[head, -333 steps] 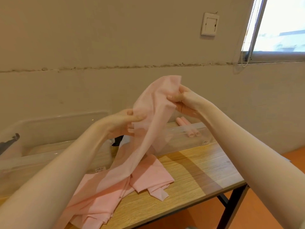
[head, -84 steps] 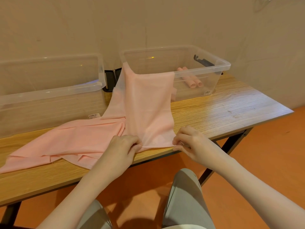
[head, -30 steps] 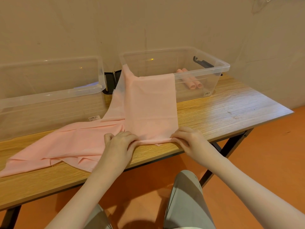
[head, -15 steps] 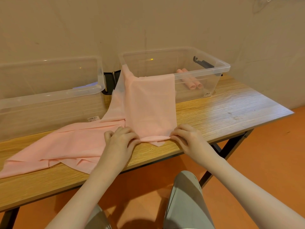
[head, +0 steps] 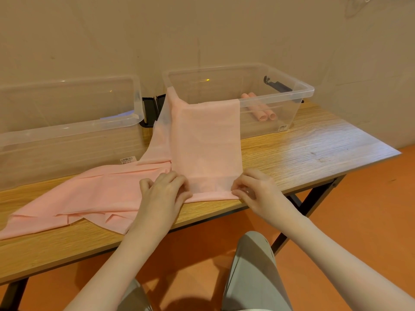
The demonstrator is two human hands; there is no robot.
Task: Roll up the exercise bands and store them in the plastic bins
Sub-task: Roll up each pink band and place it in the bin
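Both hands had crept forward since a moment earlier, turning the near edge of the pink band (head: 206, 149) over into the first narrow fold of a roll. That band lay flat on the table (head: 303, 151), its far end draped over the front rim of the right bin (head: 298, 90). Each hand pinched a near corner: the left hand (head: 165, 191) with curled fingers on the left corner, the right hand (head: 253, 189) on the right one. Thin, limp and stretchy by the look of it, the band would likely skew unless both corners were held and turned evenly. Left of it lay a loose heap of bands (head: 85, 198). Two finished rolls (head: 263, 113) sat inside the right bin; the left bin (head: 67, 129) stood beside it.
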